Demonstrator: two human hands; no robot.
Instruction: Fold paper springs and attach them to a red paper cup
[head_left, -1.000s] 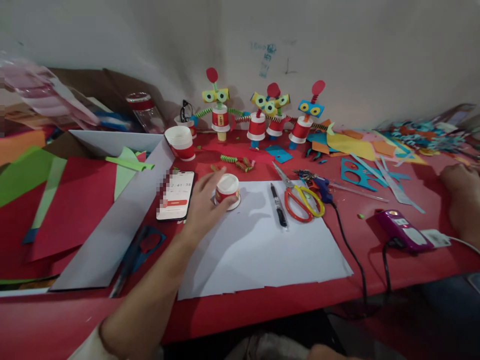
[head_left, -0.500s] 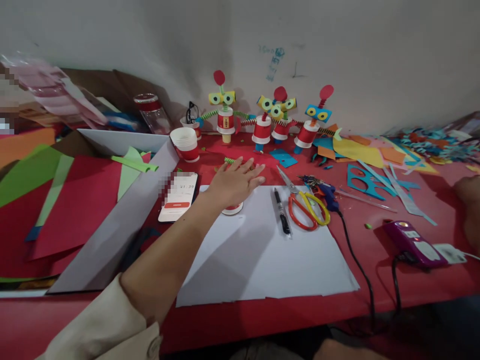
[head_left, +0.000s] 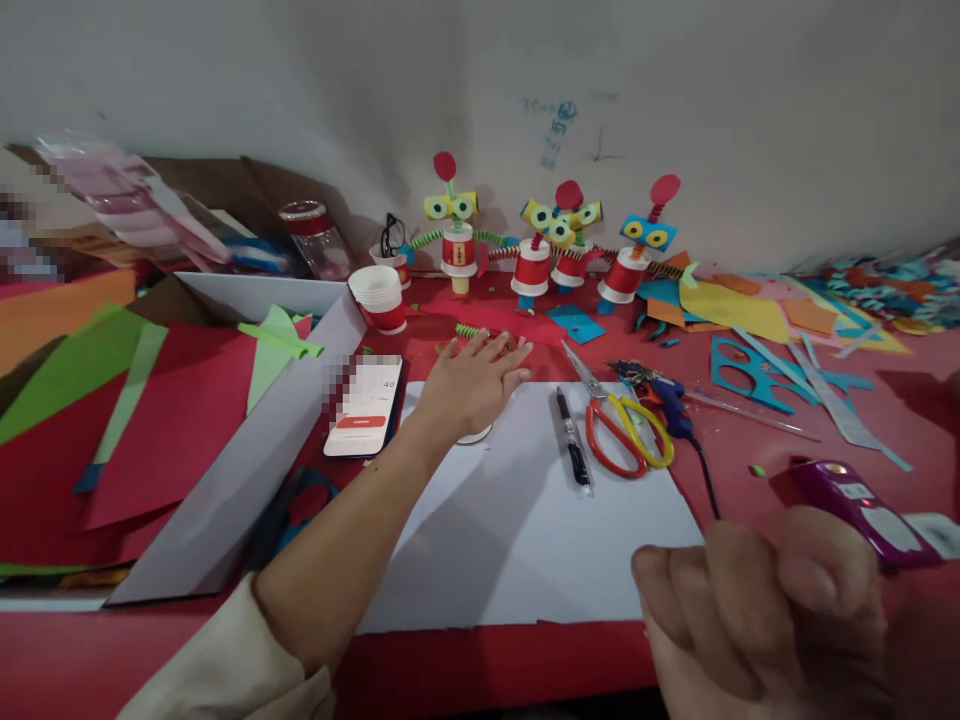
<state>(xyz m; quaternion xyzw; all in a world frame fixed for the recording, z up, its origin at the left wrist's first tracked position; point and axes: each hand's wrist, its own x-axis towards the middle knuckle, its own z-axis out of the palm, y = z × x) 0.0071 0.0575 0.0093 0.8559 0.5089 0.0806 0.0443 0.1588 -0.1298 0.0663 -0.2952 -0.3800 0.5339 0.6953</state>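
My left hand (head_left: pixel 474 388) reaches over the back edge of the white paper sheets (head_left: pixel 525 540), fingers spread and flat. Under its palm a pale cup rim (head_left: pixel 475 437) peeks out; the rest of that cup is covered. Just beyond the fingertips lies a green paper spring (head_left: pixel 471 331). My right hand (head_left: pixel 757 610) is raised close to the camera at the lower right, its fingers curled into a fist, and I see nothing in it. Between the hands, a black pen (head_left: pixel 573 440) and scissors (head_left: pixel 616 435) with red and yellow handles lie on the paper.
Several paper-cup robots (head_left: pixel 460 250) stand along the wall. On the left are a box (head_left: pixel 247 480) of coloured paper, a phone (head_left: pixel 365 405) and stacked cups (head_left: pixel 379 297). A blue glue gun (head_left: pixel 677 408), blue paper scraps (head_left: pixel 742 375) and a purple device (head_left: pixel 862 510) lie right.
My right hand has come up into view at the lower right, fingers curled. My left hand stays spread over the cup. The whole view has shifted slightly.
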